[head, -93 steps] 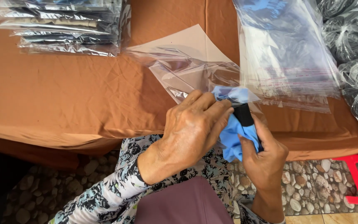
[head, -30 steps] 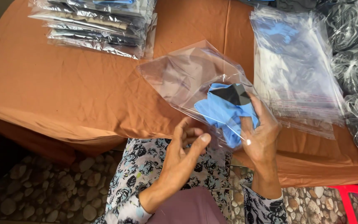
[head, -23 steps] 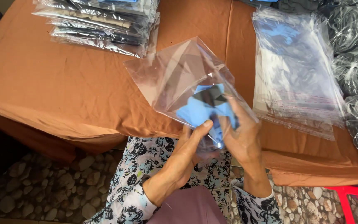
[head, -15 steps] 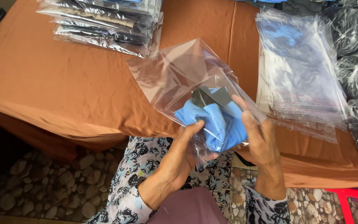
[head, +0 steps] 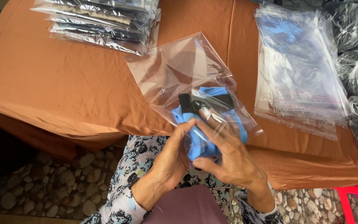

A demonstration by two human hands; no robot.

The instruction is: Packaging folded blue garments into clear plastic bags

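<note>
Above the near edge of the orange-brown tablecloth (head: pixel 63 95), the left hand (head: pixel 171 159) pinches the lower end of a clear plastic bag (head: pixel 183 74) holding a folded blue-and-black garment (head: pixel 206 124). The right hand (head: pixel 228 153) grips the same bag, fingers spread over the garment. Farther right lies a stack of empty clear bags (head: pixel 299 70).

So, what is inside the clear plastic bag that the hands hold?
Inside the clear plastic bag sits a folded blue cloth with a black part. Both hands cover its lower end, so that stays unseen.
</note>
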